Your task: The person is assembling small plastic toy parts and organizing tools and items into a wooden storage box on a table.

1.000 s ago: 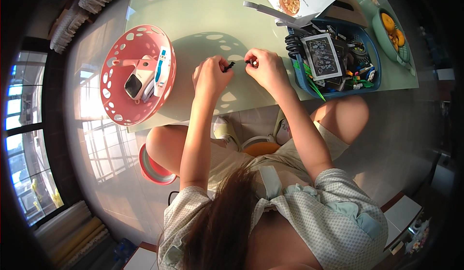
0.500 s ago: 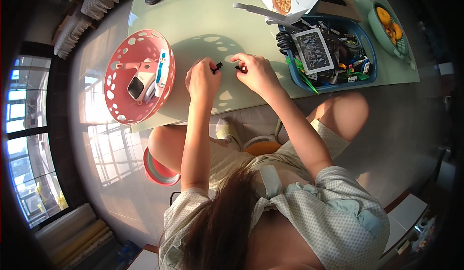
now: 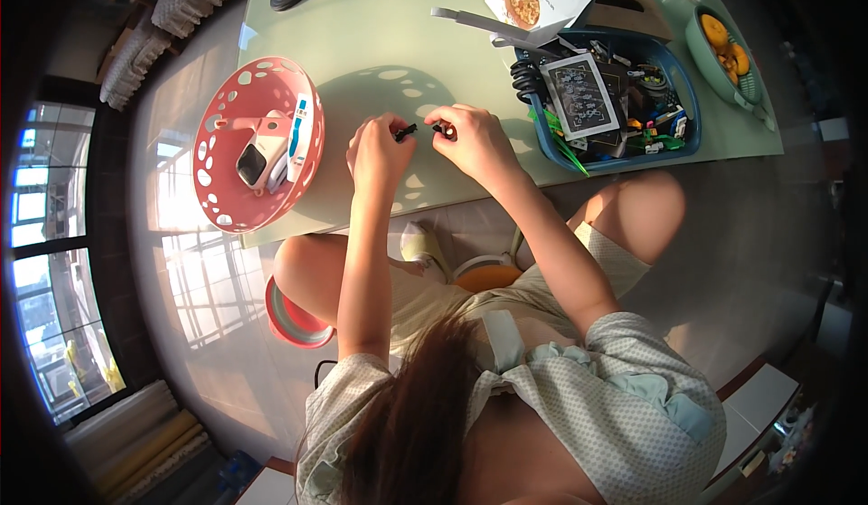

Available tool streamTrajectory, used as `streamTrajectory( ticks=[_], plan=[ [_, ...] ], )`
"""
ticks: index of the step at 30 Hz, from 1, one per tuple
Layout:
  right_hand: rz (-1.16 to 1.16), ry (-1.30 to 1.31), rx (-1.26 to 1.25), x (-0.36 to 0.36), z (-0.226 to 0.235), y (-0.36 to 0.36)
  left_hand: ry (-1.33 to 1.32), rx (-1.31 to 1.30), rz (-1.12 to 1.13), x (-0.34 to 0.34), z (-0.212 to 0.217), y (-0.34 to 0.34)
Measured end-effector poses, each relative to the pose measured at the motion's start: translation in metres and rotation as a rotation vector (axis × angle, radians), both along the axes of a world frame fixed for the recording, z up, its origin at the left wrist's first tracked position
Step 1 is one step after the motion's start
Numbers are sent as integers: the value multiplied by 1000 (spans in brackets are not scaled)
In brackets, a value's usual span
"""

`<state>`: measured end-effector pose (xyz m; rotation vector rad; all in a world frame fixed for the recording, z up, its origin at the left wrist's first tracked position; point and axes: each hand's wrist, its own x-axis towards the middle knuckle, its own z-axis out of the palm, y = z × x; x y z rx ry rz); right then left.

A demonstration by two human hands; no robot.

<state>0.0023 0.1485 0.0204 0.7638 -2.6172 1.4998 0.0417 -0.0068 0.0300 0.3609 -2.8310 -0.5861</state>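
L hand [image 3: 376, 151] pinches jagged blk pc [image 3: 407, 132]; R hand [image 3: 475, 140], apart, pinches sml dark bit [image 3: 440, 129].

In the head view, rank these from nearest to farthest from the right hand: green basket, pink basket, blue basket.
1. Blue basket, just right of the right hand.
2. Pink basket, on the left.
3. Green basket, far right.

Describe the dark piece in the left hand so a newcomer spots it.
Start at the pale green table and look between the pink basket and the blue basket. The left hand there pinches a small, uneven dark piece. Unlike the other dark bit, in the right hand, it sits nearer the pink basket and pokes rightward.
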Motion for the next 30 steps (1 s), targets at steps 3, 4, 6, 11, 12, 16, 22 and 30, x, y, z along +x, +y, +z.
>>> streamTrajectory(
  ticks=[3, 4, 6, 11, 12, 16, 22, 30],
  plan=[
    [12, 71, 12, 8, 11, -1, 16, 92, 40, 4, 10, 5],
    [44, 72, 17, 13, 17, -1, 18, 92, 35, 7, 17, 7],
    [74, 91, 65, 22, 28, -3, 8, 130, 59, 14, 34, 12],
    [76, 125, 40, 41, 71, 20, 78, 131, 26, 25, 71, 29],
    [75, 138, 52, 43, 83, 29, 95, 139, 25, 27, 81, 35],
    [81, 180, -69, 38, 120, 76, 171, 301, -163, 13, 119, 69],
    [-97, 70, -97, 10, 168, 170, 264, 375, -516, -40, 183, 141],
    [-444, 82, -41, -49, 143, 253, 23, 27, -664, -110, 153, 220]
  ],
)
